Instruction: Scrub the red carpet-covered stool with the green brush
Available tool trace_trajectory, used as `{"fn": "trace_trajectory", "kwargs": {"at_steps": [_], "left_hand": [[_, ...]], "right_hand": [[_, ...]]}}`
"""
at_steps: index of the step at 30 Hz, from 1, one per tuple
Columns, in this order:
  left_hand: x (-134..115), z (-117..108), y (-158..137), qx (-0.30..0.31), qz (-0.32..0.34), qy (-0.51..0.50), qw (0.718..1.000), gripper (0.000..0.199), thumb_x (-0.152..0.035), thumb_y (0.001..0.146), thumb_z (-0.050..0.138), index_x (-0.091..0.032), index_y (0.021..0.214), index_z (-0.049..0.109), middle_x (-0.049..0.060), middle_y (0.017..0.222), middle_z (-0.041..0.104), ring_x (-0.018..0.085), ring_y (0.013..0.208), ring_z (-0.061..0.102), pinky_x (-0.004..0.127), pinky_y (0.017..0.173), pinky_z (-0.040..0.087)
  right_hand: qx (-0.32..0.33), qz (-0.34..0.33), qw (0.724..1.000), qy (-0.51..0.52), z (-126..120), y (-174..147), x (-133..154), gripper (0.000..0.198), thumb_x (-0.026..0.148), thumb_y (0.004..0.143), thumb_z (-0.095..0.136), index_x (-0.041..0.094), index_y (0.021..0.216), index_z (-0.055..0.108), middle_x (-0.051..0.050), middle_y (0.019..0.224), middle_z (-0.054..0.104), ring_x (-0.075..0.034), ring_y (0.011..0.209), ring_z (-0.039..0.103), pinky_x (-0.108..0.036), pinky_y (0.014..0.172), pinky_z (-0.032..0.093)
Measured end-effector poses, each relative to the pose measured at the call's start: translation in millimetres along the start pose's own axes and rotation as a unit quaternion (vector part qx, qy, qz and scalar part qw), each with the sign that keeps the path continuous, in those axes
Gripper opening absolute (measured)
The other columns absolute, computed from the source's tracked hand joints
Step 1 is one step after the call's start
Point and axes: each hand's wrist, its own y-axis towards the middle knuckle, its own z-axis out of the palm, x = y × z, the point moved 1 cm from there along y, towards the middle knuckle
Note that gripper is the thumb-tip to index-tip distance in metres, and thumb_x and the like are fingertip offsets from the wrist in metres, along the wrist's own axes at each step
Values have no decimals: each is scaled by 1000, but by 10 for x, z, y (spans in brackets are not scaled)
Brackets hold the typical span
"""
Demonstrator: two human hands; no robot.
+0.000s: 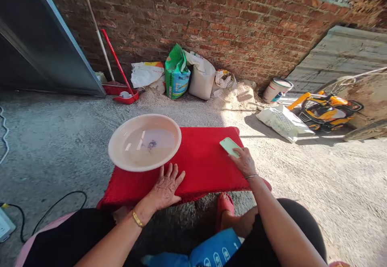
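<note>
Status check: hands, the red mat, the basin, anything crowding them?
Left hand flat and open on red mat, beside basin of water. Right hand fingertips on green phone. No obstruction on the mat.

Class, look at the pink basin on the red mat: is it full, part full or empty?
Part full. The basin holds shallow water: its bottom shows through, with a dark speck in it, and the inner wall stands bare well above the waterline.

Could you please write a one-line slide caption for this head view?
Left hand flat on red plush mat beside pale round plastic basin; right hand on light-green flat phone.
</note>
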Motion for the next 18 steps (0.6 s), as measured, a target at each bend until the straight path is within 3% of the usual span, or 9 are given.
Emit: {"fn": "trace_trajectory", "kwargs": {"at_steps": [3, 6, 9, 12, 18], "left_hand": [[-4, -9, 10, 0, 0, 6, 1000, 92, -62, 67, 66, -24, 145, 33, 20, 151, 27, 43, 139, 17, 63, 108, 7], [10, 15, 18, -4, -1, 6, 1000, 93, -64, 66, 66, -23, 144, 35, 21, 150, 28, 44, 138, 19, 63, 108, 7], [31, 48, 15, -16, -2, -1, 1000, 93, -65, 65, 66, -23, 143, 37, 21, 150, 28, 44, 139, 18, 63, 109, 7], [44, 55, 0, -34, -1, -13, 999, 90, -66, 66, 65, -24, 142, 39, 19, 150, 29, 43, 139, 18, 63, 109, 7], [51, 52, -11, -50, -3, 3, 999, 87, -67, 68, 63, -24, 141, 42, 19, 149, 33, 42, 138, 22, 62, 110, 9]], "right_hand": [[-67, 180, 981, -36, -374, 11, -629, 47, 51, 74, 60, 22, 111, 66, -10, 106, 56, -22, 89, 59, -36, 80, 47], [-62, 266, 961, -27, -707, -122, -1092, 49, 55, 69, 62, 22, 105, 69, -10, 97, 64, -25, 87, 61, -36, 76, 47], [-42, 271, 962, -3, -947, -334, -1332, 47, 58, 65, 63, 25, 98, 71, -7, 90, 68, -26, 85, 62, -35, 70, 47], [-26, 258, 966, 11, -1052, -521, -1375, 50, 61, 62, 63, 26, 97, 71, -6, 93, 69, -26, 86, 63, -34, 70, 47], [-77, 202, 976, 14, -860, -508, -1114, 49, 59, 66, 62, 25, 99, 71, -8, 102, 66, -26, 95, 60, -36, 81, 47]]}}
